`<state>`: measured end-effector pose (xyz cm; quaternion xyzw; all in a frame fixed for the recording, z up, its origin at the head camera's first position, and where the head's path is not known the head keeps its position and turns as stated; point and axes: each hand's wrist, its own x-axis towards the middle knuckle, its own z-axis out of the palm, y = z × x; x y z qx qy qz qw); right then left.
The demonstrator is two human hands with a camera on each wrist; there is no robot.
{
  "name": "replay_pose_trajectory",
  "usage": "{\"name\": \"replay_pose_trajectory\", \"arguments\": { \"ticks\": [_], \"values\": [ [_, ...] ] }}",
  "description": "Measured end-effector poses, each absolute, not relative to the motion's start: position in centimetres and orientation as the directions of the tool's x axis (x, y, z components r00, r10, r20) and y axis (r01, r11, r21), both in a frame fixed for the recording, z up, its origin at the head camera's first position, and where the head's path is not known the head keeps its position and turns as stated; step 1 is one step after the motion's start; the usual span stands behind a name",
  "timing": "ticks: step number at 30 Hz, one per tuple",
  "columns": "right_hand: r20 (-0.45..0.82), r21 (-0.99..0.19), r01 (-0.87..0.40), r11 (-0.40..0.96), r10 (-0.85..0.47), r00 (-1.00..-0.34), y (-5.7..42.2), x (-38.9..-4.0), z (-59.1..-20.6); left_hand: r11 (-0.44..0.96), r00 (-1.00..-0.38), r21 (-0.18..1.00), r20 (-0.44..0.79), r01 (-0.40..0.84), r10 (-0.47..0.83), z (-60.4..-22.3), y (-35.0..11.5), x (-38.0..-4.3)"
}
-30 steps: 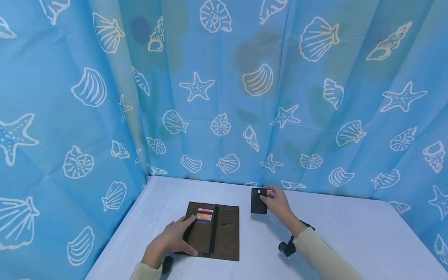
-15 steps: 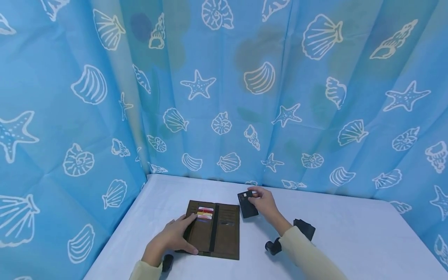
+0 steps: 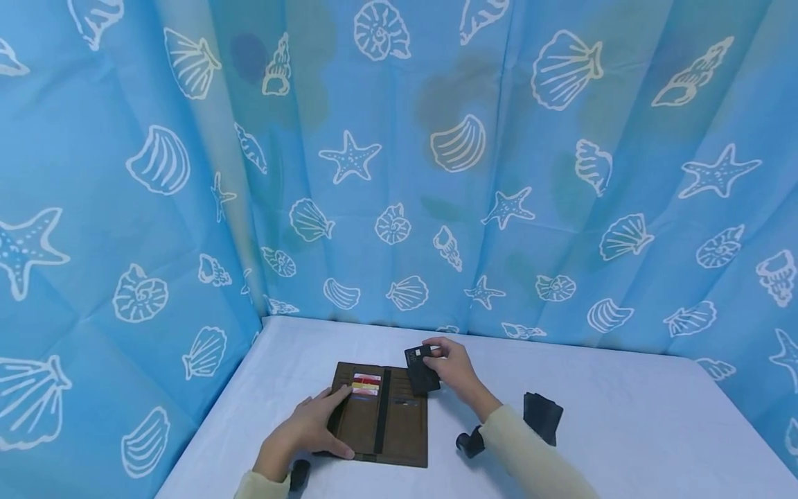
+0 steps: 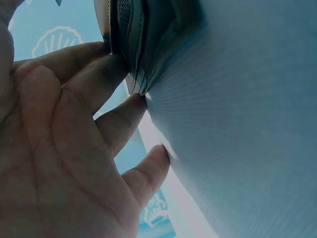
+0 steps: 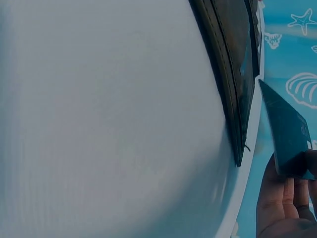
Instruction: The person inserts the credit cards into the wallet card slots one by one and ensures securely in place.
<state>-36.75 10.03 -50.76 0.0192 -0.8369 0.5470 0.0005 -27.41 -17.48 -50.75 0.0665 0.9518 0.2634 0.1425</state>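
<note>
A brown long wallet (image 3: 408, 433) lies spread on the white table, with several coloured cards (image 3: 366, 384) in its left-side slots. My left hand (image 3: 314, 424) rests along the wallet's left edge, fingertips on that side and thumb at the lower edge; the left wrist view shows its fingers touching the wallet's layered edge. With thumb and fingers, my right hand (image 3: 454, 367) pinches a black card (image 3: 422, 372) over the wallet's upper right corner. In the right wrist view the card (image 5: 290, 131) tilts above the table, apart from the wallet (image 5: 233, 79).
To the right of the wallet lies a small black stack (image 3: 543, 417), perhaps more cards. Black wrist cameras show below the left wrist and by the right sleeve (image 3: 530, 443). A blue shell-patterned curtain (image 3: 399, 173) stands behind and to the left of the table.
My right hand has moved left with the black card, from beside the wallet to over its upper right corner, and the card has tilted. The left hand stays on the wallet.
</note>
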Motion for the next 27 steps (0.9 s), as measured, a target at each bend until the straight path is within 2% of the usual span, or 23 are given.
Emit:
{"name": "replay_pose_trajectory", "arguments": {
  "ticks": [13,27],
  "values": [
    [0.037,-0.899,-0.069,0.433,-0.081,-0.996,8.7,-36.8,-51.9,0.854,-0.954,0.519,-0.241,0.03,0.179,-50.5,-17.3,-27.0],
    [-0.004,-0.908,-0.032,0.418,-0.086,-0.996,7.4,-36.6,-51.9,0.871,-0.956,0.492,-0.253,0.003,0.146,-50.3,-17.0,-27.0]
  ]
}}
